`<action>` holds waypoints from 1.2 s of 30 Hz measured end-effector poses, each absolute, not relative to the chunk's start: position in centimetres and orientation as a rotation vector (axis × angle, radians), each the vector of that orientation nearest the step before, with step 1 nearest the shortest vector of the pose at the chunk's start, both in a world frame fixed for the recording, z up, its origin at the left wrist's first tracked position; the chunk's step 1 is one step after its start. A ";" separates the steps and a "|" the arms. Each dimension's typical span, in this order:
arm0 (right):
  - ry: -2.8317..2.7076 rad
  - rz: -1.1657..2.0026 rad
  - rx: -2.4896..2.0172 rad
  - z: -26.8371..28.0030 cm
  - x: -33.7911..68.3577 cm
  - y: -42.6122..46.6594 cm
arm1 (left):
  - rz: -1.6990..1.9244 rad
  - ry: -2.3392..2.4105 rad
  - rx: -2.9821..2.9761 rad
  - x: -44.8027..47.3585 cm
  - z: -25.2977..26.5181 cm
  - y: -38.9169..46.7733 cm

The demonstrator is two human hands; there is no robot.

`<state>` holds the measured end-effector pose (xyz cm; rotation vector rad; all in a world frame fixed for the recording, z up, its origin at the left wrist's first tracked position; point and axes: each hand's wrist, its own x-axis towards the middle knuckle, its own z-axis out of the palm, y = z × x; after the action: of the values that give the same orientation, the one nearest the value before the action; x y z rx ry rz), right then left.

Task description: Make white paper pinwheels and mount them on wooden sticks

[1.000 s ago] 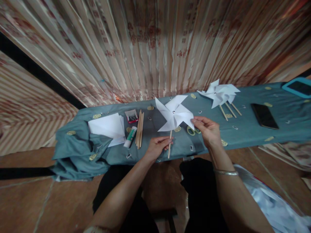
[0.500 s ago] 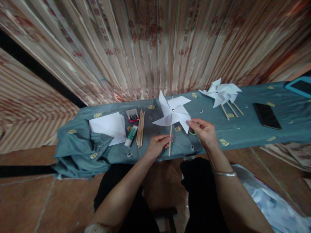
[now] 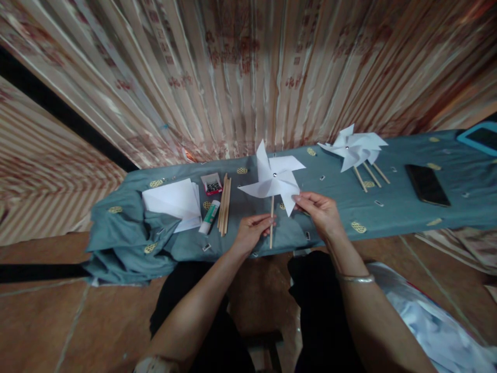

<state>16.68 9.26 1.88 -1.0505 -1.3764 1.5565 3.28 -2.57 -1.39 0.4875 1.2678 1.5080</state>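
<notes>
A white paper pinwheel [image 3: 275, 175] with a round silvery pin at its centre stands upright in front of me on a thin wooden stick [image 3: 271, 235]. My left hand [image 3: 253, 232] is closed around the lower part of that stick, thumb and fingers pinching it. At the pinwheel's lower right blade, my right hand [image 3: 319, 211] holds the paper edge between thumb and fingers. Left of my left hand lie a bundle of wooden sticks [image 3: 224, 207], a green and white glue stick [image 3: 209, 217] and a small box of pins [image 3: 212, 185].
White paper sheets [image 3: 174, 202] lie on the left of the cloth-covered table [image 3: 334, 217]. Several finished pinwheels [image 3: 355, 147] rest at the back right, near a black phone [image 3: 427, 185]. A blue-framed device [image 3: 479, 139] is at the far right. A curtain [image 3: 248, 77] hangs behind.
The pinwheel's head has turned slightly counter-clockwise. My right hand has shifted a little left with the blade it touches. My left hand keeps its hold on the stick.
</notes>
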 end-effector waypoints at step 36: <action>-1.551 1.702 -0.907 1.9 15.1 7.2 | 1.518 1.266 0.484 3.6 -0.9 -2.6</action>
<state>15.10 7.17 1.94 -0.9069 -1.5514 1.7024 3.61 -2.62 -0.87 0.4838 1.2659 1.5181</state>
